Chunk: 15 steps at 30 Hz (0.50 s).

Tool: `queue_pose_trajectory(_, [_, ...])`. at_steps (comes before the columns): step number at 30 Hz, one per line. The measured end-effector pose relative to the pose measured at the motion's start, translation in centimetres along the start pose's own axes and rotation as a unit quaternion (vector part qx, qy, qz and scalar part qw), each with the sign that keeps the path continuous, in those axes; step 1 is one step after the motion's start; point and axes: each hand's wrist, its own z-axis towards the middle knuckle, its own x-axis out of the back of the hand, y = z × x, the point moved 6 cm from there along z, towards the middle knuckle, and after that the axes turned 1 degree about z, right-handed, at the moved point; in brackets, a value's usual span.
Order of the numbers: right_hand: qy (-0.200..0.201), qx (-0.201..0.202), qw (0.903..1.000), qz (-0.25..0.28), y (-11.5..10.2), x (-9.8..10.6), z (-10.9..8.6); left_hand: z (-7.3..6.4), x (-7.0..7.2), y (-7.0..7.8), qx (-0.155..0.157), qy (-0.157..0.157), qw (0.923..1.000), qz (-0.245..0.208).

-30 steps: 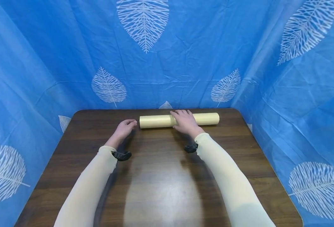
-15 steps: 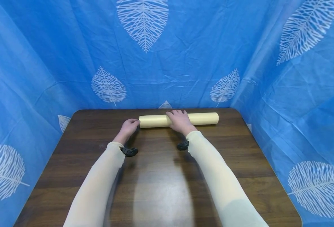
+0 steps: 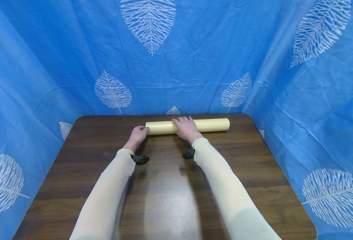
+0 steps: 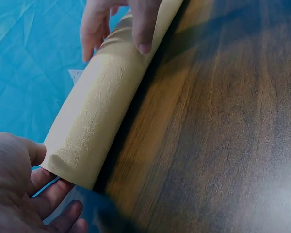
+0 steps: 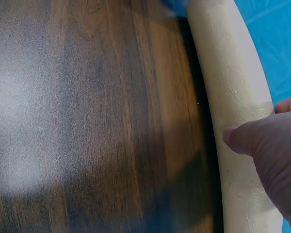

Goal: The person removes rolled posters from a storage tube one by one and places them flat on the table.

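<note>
A pale yellow roll (image 3: 210, 125) with a finely wrinkled, leather-like surface lies crosswise near the back of the table. At its left end, my left hand (image 3: 138, 134) pinches the rim; in the left wrist view, the thumb is on the outside and fingertips (image 4: 56, 191) go in at or under the end. My right hand (image 3: 186, 128) grips the roll left of its middle from above. Its thumb (image 5: 240, 138) presses the near side, while the other fingers reach over the far side and are partly hidden.
The dark wood-grain table (image 3: 242, 186) has rounded corners. Blue curtains (image 3: 194, 60) with white leaf prints hang behind it and along both sides. Black wrist devices (image 3: 140, 159) show below the pale sleeves (image 3: 104, 196).
My left hand has moved right and up to the roll's left end and taken hold of its rim. My right hand has slid a little left along the roll, which stays in place.
</note>
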Motion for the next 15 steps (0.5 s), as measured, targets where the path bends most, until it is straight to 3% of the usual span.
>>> queue_pose_trajectory(7, [-0.005, -0.009, 0.9999, 0.005, 0.08, -0.59, 0.17, 0.58, -0.27, -0.13, -0.006, 0.011, 0.9999, -0.004])
queue_pose_trajectory(15, [0.004, -0.013, 0.9999, 0.001, -0.28, -0.63, 0.06, 0.83, -0.27, -0.37, -0.002, 0.016, 0.9992, -0.037])
